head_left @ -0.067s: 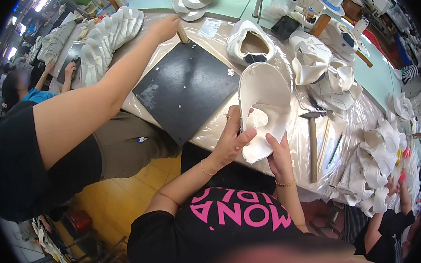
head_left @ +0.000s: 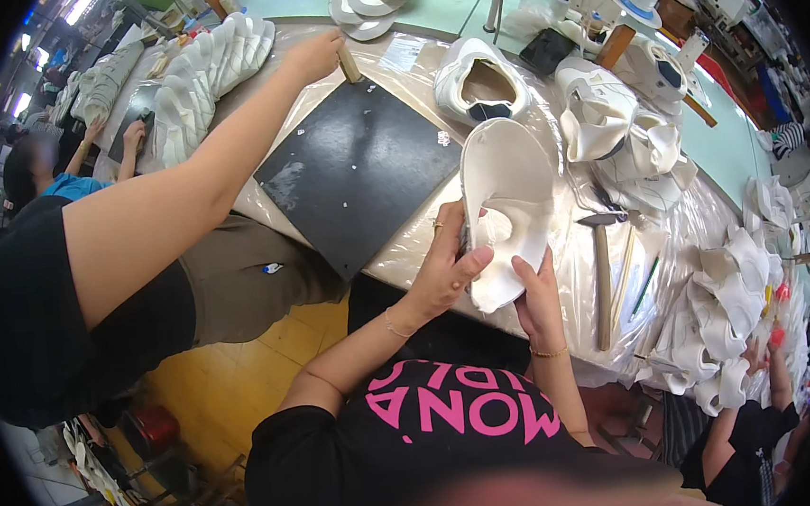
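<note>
Between both hands, above the table's near edge, I hold a curved white shoe upper (head_left: 510, 173), with its hollow inner side showing. My left hand (head_left: 448, 259) grips its left edge, the thumb lying over the front and the other fingers partly hidden behind. Lower down, my right hand (head_left: 538, 300) pinches the bottom right part with its thumb in front. Just beyond the upper stands a white shoe (head_left: 482, 80) with a dark patch at its collar.
Left of my hands lies a black board (head_left: 355, 166); a co-worker's hand (head_left: 315, 55) holds a wooden piece at its far corner. A hammer (head_left: 602, 276) rests on plastic sheeting to the right. White uppers (head_left: 714, 309) pile up beyond it, and more shoes (head_left: 594, 110) stand farther back.
The shoe upper has turned slightly in my hands, its right edge shifting left so it looks narrower. My hands keep nearly the same place.
</note>
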Action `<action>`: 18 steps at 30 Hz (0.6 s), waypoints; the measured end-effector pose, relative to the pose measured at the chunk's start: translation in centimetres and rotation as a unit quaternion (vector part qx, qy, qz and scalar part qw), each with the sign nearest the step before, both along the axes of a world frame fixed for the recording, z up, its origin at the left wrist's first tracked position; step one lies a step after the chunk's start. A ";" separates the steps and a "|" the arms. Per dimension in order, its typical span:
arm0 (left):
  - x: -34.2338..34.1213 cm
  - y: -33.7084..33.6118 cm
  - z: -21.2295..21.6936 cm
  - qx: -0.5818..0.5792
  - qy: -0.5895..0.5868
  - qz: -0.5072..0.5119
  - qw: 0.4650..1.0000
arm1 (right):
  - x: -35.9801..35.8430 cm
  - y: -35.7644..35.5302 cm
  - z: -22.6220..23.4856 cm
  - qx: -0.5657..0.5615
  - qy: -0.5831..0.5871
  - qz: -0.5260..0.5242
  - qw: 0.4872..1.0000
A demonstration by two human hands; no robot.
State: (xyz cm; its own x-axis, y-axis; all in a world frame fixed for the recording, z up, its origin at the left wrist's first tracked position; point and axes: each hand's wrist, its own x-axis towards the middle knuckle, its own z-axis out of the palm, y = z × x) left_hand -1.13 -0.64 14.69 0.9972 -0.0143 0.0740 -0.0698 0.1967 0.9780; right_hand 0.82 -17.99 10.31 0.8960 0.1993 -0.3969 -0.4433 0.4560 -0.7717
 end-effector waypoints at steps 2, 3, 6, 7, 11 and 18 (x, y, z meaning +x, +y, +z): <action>0.1 -0.1 -0.2 -0.001 -0.007 -0.005 1.000 | 0.0 -0.1 -0.3 0.003 -0.004 0.003 1.000; 0.2 0.0 -0.3 -0.001 -0.006 -0.007 1.000 | 0.1 -0.2 -0.4 0.005 -0.005 0.020 1.000; 0.1 0.0 -0.3 0.014 -0.010 0.001 1.000 | 0.1 -0.2 -0.7 0.010 -0.008 0.034 0.999; 0.1 0.0 -0.1 0.022 -0.018 0.003 1.000 | 0.1 -0.2 -0.8 0.013 -0.006 0.036 0.999; 0.2 0.3 0.6 0.029 -0.071 -0.024 0.997 | 0.5 0.1 -1.2 -0.014 -0.036 0.030 0.999; -0.3 0.6 1.6 0.009 -0.041 -0.053 0.998 | 1.1 -0.6 -2.6 -0.011 0.007 0.034 0.999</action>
